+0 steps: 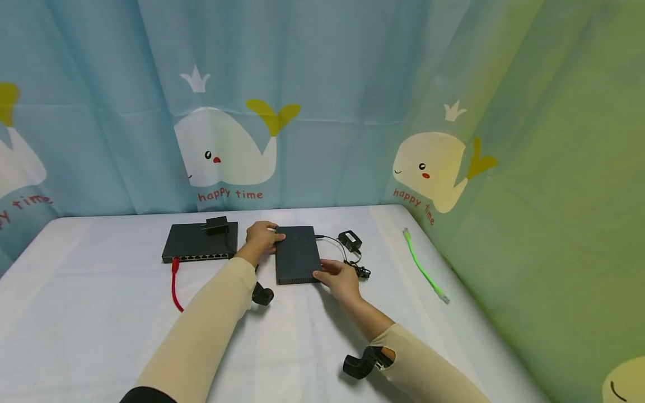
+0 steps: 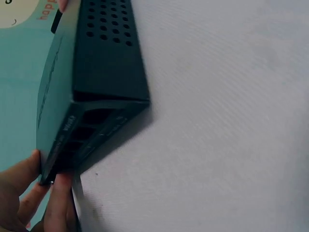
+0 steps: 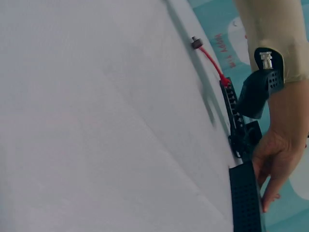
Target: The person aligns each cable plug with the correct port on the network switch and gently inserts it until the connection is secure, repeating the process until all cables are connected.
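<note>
Both hands hold a flat black network switch (image 1: 297,254) between them. My left hand (image 1: 261,238) grips its left edge, thumb on top. In the left wrist view, the fingers of this hand (image 2: 29,198) are at the end of the row of ports. My right hand (image 1: 342,280) pinches the switch near its front right corner, thumb on top and fingers at the side. A thin black power cord (image 1: 330,239) runs from the switch's right side to a black power adapter (image 1: 350,240). Whether the switch touches the table cannot be told.
Left of the hands lies a second black switch (image 1: 196,240) with a red network cable (image 1: 174,280) plugged in and a black adapter (image 1: 216,224) on top. A green network cable (image 1: 423,268) lies at the right on the white table (image 1: 90,324). Curtains hang behind and at the right.
</note>
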Motion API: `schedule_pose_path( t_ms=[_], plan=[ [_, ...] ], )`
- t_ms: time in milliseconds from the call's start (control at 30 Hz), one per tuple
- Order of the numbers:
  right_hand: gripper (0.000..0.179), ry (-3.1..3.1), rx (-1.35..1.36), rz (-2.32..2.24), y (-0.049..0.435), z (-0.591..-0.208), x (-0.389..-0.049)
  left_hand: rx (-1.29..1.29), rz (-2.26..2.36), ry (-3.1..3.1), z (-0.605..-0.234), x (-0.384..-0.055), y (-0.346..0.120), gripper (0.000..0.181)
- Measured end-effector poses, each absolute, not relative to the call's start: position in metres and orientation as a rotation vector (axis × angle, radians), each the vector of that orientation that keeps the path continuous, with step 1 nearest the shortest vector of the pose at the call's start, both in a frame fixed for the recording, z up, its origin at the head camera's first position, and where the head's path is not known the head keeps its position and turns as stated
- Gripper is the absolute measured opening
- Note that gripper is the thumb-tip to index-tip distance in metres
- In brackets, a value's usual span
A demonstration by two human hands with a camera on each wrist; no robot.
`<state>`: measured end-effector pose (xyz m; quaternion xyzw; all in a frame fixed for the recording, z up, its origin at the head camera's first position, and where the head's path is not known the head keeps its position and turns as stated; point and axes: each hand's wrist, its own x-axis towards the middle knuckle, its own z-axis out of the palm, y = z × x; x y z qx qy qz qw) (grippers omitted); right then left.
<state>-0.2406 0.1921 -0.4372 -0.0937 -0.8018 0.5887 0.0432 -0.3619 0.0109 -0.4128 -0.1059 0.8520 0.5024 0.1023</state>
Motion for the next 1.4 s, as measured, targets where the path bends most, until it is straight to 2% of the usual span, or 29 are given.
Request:
schedule_pose_path(
  t_ms=[1033, 1233, 1400],
  plan=[
    [0.033, -2.592, -0.412, 1.763, 0.209, -0.419, -0.281, -0.293, 1.658, 2.472, -0.419, -0.350, 0.006, 0.055],
    [0.035, -2.413, -0.391, 1.777, 0.201, -0.430, -0.269, -0.317, 1.688, 2.474, -0.420, -0.347, 0.005, 0.055],
    [0.050, -2.134, -0.478, 1.923, 0.183, -0.433, -0.242, -0.325, 1.683, 2.472, -0.422, -0.344, 0.007, 0.055]
  ],
)
